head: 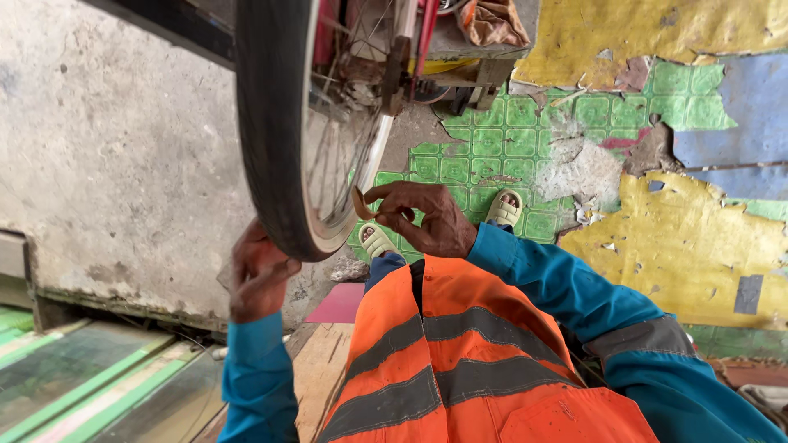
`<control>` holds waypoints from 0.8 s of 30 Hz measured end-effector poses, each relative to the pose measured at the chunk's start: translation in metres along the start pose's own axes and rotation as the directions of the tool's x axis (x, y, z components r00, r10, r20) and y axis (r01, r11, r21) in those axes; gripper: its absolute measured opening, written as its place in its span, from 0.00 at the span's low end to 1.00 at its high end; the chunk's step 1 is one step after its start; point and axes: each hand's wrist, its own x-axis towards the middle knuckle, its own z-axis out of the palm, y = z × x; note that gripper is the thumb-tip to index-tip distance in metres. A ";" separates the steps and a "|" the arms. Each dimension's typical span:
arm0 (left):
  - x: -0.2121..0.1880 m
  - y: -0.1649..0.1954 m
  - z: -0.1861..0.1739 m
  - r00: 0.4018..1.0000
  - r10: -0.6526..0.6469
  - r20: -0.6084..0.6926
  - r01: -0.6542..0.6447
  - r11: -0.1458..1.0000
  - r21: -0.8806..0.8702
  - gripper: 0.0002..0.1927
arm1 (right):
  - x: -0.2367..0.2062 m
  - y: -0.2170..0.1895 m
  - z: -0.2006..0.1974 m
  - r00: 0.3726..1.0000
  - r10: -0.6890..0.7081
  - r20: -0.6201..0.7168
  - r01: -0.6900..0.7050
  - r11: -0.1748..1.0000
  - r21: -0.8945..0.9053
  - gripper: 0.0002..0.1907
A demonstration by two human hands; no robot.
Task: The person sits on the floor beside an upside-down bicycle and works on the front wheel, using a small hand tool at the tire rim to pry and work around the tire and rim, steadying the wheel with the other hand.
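Head view looks down past an orange vest with grey reflective bands [460, 361] onto a black rubber bicycle tyre on its spoked wheel [275, 123], which hangs in front of the person, above the floor. The left hand [258, 279] presses against the outer tread at the wheel's lowest part, fingers curled on the rubber, apparently to steady the wheel; it grips nothing else that I can see. The right hand [423, 217] sits on the other side, just beside the pale rim [365, 176], pinching a small brown curved strip [359, 203] between thumb and fingertips, held close to the rim edge as if being kept in line with it. Below, two pale sandals [502, 209] stand on the cracked floor of green, yellow and blue patterned covering [681, 238]. A rough grey wall [115, 148] rises to the left.
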 end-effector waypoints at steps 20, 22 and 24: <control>0.022 -0.131 -0.052 0.965 -0.037 -0.258 0.036 0.999 -0.011 0.23 | 0.012 0.026 0.006 0.975 0.077 0.208 -0.103 0.988 0.119 0.05; 0.027 -0.126 -0.050 0.974 -0.012 -0.228 0.036 0.994 0.099 0.23 | 0.014 0.030 0.006 0.974 0.078 0.213 -0.109 0.984 0.140 0.05; 0.035 -0.122 -0.047 0.976 -0.015 -0.217 0.038 0.994 0.099 0.23 | 0.016 0.034 0.007 0.968 0.090 0.233 -0.123 0.984 0.132 0.05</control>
